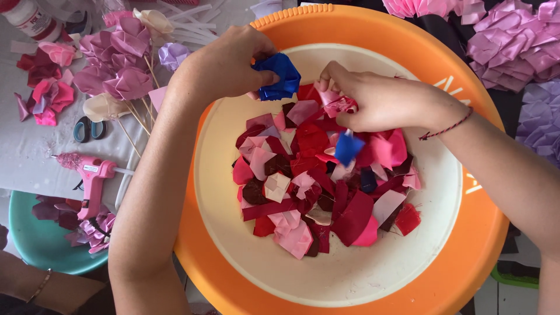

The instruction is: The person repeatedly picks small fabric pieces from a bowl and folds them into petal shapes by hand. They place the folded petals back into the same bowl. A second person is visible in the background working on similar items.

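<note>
Blue folded satin ribbon petals sit pinched in the left hand over the orange-rimmed cream plastic basin, while the right hand grips pink fabric scraps; sorting calls for light fingertip picks.

Pretty bright, even daylight all over, no harsh shadows, just soft ones under the arms on the orange basin. Colours look punchy, slight glare on its cream inside at lower centre. Frame corners go a bit soft.
</note>
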